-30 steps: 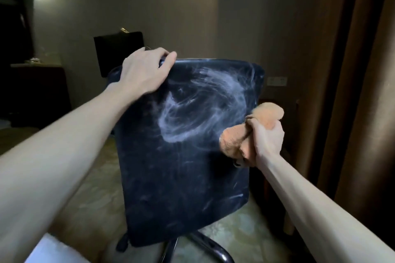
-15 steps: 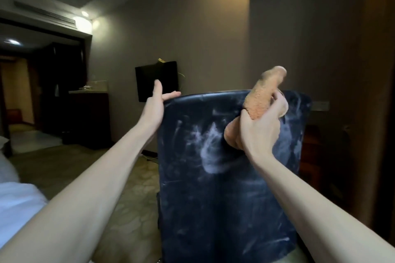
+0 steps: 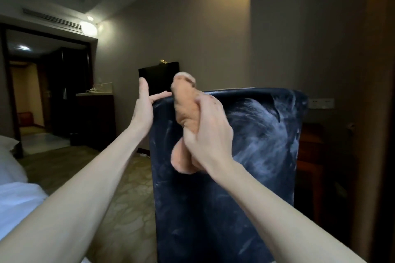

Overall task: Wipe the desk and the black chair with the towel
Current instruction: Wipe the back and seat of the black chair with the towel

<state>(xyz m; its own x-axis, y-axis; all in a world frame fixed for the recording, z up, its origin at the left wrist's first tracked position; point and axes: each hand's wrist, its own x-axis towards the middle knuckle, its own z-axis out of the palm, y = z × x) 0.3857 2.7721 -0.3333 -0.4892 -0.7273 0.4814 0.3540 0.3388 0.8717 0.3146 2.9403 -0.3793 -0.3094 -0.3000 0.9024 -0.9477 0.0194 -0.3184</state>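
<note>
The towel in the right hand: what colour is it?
Light orange. The towel shows best in the head view, gripped by the right hand.

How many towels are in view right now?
1: the orange towel, bunched in the right hand, pressed against the black chair back near its top edge. Any other would be out of view.

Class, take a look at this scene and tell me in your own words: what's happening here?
A person is wiping the backrest of a black chair with an orange towel. The right hand grips the bunched towel and presses it against the upper left part of the backrest. The left hand, fingers straight, rests against the chair's top left corner. White smears cover the right side of the backrest.
</note>
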